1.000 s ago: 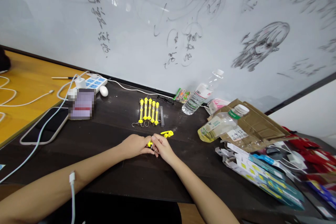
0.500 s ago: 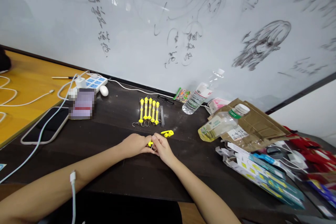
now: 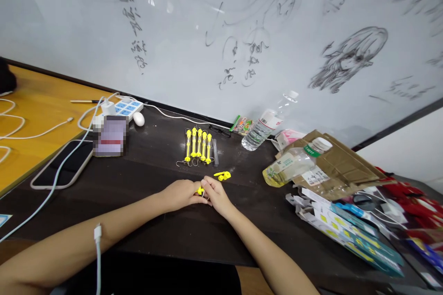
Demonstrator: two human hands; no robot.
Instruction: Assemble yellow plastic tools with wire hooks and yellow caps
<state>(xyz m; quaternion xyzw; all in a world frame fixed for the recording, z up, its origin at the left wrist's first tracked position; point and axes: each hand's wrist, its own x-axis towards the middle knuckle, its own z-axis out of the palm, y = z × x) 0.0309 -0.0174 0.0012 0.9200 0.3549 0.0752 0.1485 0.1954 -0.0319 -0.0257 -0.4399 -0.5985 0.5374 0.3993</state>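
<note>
My left hand [image 3: 185, 192] and my right hand [image 3: 215, 192] meet near the front of the dark table, fingers closed around a small yellow plastic part [image 3: 200, 191]. A thin metal wire shows between the fingertips; most of the part is hidden. Just beyond the hands lie loose yellow pieces [image 3: 222, 175]. Farther back, several yellow spring scales [image 3: 198, 144] with wire hooks lie side by side in a row. Clear plastic tubes [image 3: 215, 152] rest against the right end of that row.
To the right are a water bottle [image 3: 258, 130], a tilted bottle of yellow drink [image 3: 289, 166], a brown paper bag [image 3: 341, 168] and an opened carton [image 3: 356, 235]. At left lie a phone [image 3: 62, 166], cables and a power strip [image 3: 128, 109]. A whiteboard [image 3: 166, 55] stands behind.
The whole view has shifted slightly. Both hands stay together on the yellow part, with only a small change in the fingers; a little more of the part and wire shows.
</note>
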